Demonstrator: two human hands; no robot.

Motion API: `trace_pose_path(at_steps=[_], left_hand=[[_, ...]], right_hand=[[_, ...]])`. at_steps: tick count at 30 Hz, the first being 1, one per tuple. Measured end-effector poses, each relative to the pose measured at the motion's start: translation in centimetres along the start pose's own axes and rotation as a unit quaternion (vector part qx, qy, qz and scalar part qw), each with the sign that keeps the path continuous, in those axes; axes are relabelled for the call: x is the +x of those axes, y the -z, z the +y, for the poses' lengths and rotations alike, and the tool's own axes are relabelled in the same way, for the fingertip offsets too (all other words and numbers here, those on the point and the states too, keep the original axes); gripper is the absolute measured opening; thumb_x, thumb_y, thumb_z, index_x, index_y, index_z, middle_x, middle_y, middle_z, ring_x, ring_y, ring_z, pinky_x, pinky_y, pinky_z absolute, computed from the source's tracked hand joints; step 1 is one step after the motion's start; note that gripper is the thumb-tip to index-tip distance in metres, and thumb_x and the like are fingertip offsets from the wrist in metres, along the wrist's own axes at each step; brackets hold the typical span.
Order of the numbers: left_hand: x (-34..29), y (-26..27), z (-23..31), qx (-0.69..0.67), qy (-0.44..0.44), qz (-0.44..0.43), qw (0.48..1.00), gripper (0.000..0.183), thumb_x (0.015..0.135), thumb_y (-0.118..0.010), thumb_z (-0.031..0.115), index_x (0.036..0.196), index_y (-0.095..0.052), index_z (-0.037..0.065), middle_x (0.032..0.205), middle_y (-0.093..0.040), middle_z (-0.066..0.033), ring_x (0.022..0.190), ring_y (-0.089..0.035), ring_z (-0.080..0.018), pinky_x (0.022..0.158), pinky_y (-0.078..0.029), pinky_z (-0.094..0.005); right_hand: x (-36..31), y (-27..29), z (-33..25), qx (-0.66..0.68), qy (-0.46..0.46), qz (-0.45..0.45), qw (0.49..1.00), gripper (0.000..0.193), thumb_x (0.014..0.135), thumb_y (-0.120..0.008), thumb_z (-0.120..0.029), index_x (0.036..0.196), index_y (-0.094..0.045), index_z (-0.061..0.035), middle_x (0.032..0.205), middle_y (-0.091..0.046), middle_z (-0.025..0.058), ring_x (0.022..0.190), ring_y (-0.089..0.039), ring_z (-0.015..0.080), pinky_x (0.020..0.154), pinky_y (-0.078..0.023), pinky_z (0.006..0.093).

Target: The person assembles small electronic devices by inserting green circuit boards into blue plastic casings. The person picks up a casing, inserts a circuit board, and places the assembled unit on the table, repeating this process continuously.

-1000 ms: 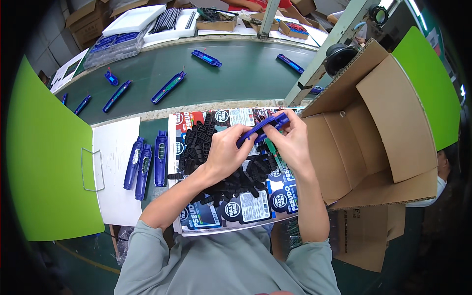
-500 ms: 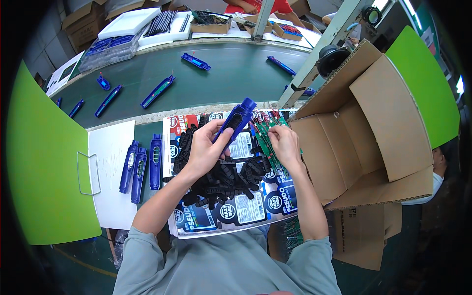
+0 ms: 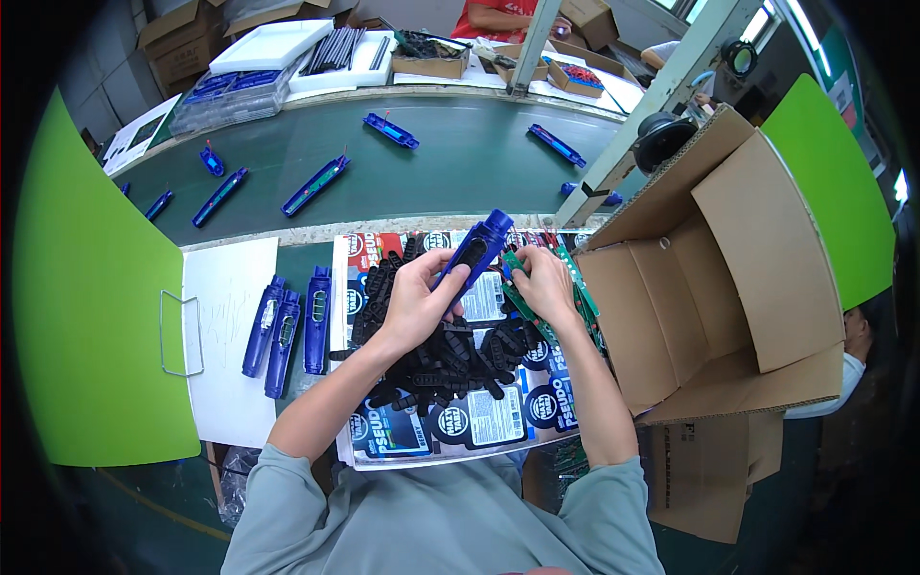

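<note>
My left hand [image 3: 418, 299] is closed around a blue plastic housing [image 3: 487, 236], tilted with its collar end up and to the right. A black piece sits in the housing's oval opening, by my thumb. To the right, my right hand [image 3: 546, 286] pinches a narrow green circuit board [image 3: 516, 299], whose end shows past the fingertips close to the housing. More green boards [image 3: 583, 287] with thin red wires lie beside and under that hand. Below my left hand spreads a pile of black plastic parts [image 3: 450, 359] on printed sheets [image 3: 494, 417].
Three blue housings [image 3: 316, 321] lie at the left, near a white sheet [image 3: 230, 335] and a green panel [image 3: 105, 307]. An open cardboard box [image 3: 661, 335] stands on the right. Beyond, a green conveyor belt [image 3: 450, 144] carries several blue housings; a person in red [image 3: 494, 21] is across it.
My right hand has moved slightly left, toward the housing, with a green circuit board now showing at its fingertips. My left hand keeps its hold. The whole view has shifted a little.
</note>
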State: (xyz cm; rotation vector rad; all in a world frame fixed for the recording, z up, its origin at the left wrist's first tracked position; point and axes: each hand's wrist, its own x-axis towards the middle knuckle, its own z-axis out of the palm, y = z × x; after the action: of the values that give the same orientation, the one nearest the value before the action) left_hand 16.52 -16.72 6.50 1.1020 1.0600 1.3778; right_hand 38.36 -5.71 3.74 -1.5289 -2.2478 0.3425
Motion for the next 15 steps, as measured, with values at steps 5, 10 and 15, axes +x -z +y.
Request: trace_pose_path(at_steps=[5, 10, 15], left_hand=[[0.1, 0.3, -0.1, -0.029, 0.022, 0.004, 0.999, 0.019, 0.103, -0.060, 0.017, 0.111, -0.061, -0.001, 0.087, -0.068, -0.0040, 0.058, -0.061, -0.0063, 0.049, -0.047, -0.0206], [0.0, -0.1, -0.2, -0.063, 0.046, -0.016, 0.997, 0.022, 0.103, -0.061, 0.021, 0.112, -0.060, 0.000, 0.088, -0.068, -0.0054, 0.059, -0.062, -0.0071, 0.050, -0.049, -0.0210], [-0.4, -2.0, 0.2, -0.128, 0.051, -0.071, 0.988, 0.026, 0.104, -0.060, 0.022, 0.117, -0.060, 0.000, 0.095, -0.069, -0.0080, 0.067, -0.065, -0.0082, 0.051, -0.053, -0.0227]], right_hand=[[-0.4, 3.0, -1.4, 0.050, -0.005, 0.079, 0.996, 0.025, 0.083, -0.069, -0.013, 0.104, -0.063, -0.0013, 0.083, -0.068, 0.0141, 0.077, -0.068, 0.0326, 0.073, -0.053, 0.0442], [-1.4, 6.6, -3.0, 0.412, -0.043, 0.013, 0.910, 0.027, 0.087, -0.070, -0.004, 0.112, -0.060, -0.0009, 0.089, -0.067, 0.0038, 0.079, -0.064, 0.0108, 0.072, -0.051, 0.0271], [-2.6, 5.6, -3.3, 0.615, -0.105, -0.081, 0.777, 0.029, 0.090, -0.068, 0.001, 0.114, -0.053, -0.0025, 0.101, -0.068, 0.0072, 0.083, -0.064, 0.0114, 0.070, -0.049, 0.0238]])
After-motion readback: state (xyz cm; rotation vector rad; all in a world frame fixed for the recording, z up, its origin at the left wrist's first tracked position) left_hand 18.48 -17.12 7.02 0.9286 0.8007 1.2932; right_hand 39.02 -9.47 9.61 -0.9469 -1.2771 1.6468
